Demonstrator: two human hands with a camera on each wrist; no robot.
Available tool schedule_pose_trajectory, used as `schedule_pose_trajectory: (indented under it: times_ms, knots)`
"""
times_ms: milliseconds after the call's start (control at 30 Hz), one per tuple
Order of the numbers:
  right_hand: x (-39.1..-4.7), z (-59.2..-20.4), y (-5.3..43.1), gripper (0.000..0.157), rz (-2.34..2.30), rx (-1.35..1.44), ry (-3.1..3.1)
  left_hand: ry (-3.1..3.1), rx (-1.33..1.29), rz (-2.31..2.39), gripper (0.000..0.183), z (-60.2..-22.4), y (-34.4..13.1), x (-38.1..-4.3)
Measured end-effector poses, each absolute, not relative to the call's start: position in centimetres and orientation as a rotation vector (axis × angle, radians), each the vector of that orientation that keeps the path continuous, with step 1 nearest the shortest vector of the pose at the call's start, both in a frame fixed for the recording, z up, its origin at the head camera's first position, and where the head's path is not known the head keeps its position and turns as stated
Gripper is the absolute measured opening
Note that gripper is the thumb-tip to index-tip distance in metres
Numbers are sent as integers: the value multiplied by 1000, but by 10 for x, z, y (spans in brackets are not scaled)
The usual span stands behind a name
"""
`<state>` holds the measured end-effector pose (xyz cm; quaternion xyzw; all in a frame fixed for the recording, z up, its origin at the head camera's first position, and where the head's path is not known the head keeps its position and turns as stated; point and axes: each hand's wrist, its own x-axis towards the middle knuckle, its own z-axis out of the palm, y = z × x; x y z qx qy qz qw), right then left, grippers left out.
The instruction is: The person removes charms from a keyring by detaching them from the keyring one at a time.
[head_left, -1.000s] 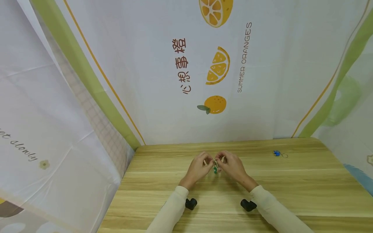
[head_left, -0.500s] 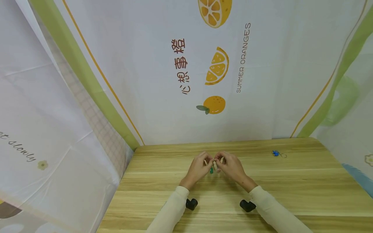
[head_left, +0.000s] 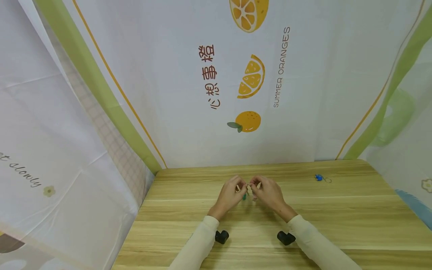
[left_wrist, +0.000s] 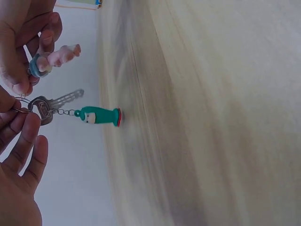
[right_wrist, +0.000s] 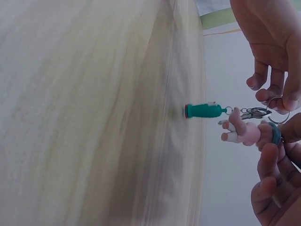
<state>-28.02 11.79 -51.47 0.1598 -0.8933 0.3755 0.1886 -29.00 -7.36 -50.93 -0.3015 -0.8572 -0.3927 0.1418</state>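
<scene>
My left hand [head_left: 231, 195] pinches a metal key ring [left_wrist: 23, 104]. A silver key [left_wrist: 66, 100] hangs from it, along with a green figure charm [left_wrist: 99, 116] with a red base on a short chain. Close beside it, my right hand [head_left: 269, 194] pinches the top end of a pink figure keychain [right_wrist: 251, 133] with a teal collar, its fingertips right at the ring. Fingers hide the pink figure's fastening, so I cannot tell whether it is linked to the ring. Both hands are held above the wooden table.
A blue charm with its own ring [head_left: 318, 177] lies on the wooden table [head_left: 182, 210] at the far right. Black wrist-mounted pieces [head_left: 221, 237] show beside the sleeves. A printed curtain [head_left: 189, 146] borders the table's back edge.
The green charm and the pink figure hung close together a second ago. Now they hang apart, green shifted left and pink to the right. Both hands stay nearly in place.
</scene>
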Motion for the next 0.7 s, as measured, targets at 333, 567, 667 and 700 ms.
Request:
schedule_pose_trajectory:
  times_ms: [333, 567, 667, 700]
  knots:
    - [-279, -510, 120, 4, 1093, 431, -2533, -2485, -860, -1185, 9, -509, -74, -289]
    - [-279, -508, 118, 4, 1124, 485, -2512, -2557, -840, -1199, 16, -508, -73, -288]
    - [-279, -509, 117, 4, 1119, 504, -2503, -2573, -828, -1204, 19, -507, -73, -288]
    - [-279, -509, 117, 4, 1119, 506, -2501, -2576, -824, -1208, 19, -506, -73, -288]
